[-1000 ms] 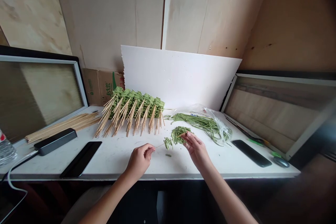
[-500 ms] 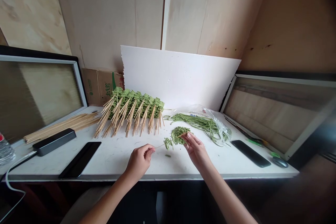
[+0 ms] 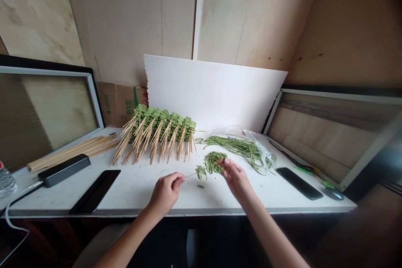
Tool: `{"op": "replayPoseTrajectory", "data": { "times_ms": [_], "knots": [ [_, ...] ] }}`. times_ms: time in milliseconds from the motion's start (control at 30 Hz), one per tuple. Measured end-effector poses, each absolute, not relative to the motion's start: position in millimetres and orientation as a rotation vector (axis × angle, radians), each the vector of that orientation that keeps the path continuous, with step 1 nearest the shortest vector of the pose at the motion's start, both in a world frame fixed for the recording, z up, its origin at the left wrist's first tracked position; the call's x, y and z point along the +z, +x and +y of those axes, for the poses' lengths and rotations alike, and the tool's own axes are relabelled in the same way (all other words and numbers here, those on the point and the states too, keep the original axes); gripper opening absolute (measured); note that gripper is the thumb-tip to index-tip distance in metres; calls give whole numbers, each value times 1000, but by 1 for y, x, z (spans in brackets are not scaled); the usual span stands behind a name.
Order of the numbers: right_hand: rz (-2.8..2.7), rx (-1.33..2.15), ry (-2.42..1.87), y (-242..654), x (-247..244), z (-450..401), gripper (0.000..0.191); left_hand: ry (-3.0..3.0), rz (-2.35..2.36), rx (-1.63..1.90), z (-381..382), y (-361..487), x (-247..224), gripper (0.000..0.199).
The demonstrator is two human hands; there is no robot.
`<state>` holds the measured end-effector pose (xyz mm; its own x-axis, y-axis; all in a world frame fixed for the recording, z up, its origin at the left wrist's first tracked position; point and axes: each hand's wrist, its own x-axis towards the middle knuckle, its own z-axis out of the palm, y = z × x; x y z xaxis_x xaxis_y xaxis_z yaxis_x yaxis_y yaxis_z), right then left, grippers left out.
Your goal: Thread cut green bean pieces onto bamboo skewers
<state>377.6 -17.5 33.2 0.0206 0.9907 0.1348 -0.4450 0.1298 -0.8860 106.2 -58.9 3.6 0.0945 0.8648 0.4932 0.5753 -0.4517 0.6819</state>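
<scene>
My left hand [image 3: 168, 190] is closed in a pinch on the bare end of a thin wooden skewer [image 3: 190, 175]. Several short cut green bean pieces [image 3: 201, 171] are threaded side by side along it, to the right of these fingers. At the skewer's far end, my right hand [image 3: 235, 175] has its thumb and fingers pressed together; what lies between them is too small to make out. Behind and beneath the right fingertips is a heap of cut green bean pieces [image 3: 215, 157] on the white table [image 3: 138, 197]. One loose piece [image 3: 200, 186] lies in front of the skewer.
Stacked bean skewers [image 3: 166, 123] stand at the back left, sticks toward me. Bare skewers [image 3: 75, 150], a black box [image 3: 64, 169] and a phone [image 3: 96, 191] lie left. Long beans [image 3: 235, 145] rest by a plastic bag [image 3: 268, 157]; a dark phone [image 3: 300, 183] and mouse [image 3: 334, 193] are right.
The right hand has shifted very slightly to the right at the skewer's far end. My left hand and the threaded bean pieces look almost the same.
</scene>
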Motion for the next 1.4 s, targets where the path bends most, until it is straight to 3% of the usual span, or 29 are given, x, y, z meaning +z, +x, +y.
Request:
{"op": "replayPoseTrajectory", "data": {
  "times_ms": [533,967,1400],
  "knots": [
    [-1008,1171,-823,380,38,-16,26,2264,1473,1337,-60,99,7,23],
    [-1103,1270,-778,382,43,-21,24,2363,1439,1409,-58,94,9,22],
    [-1223,1202,-825,379,41,-26,24,2294,1397,1306,-58,99,4,23]
  ]
}}
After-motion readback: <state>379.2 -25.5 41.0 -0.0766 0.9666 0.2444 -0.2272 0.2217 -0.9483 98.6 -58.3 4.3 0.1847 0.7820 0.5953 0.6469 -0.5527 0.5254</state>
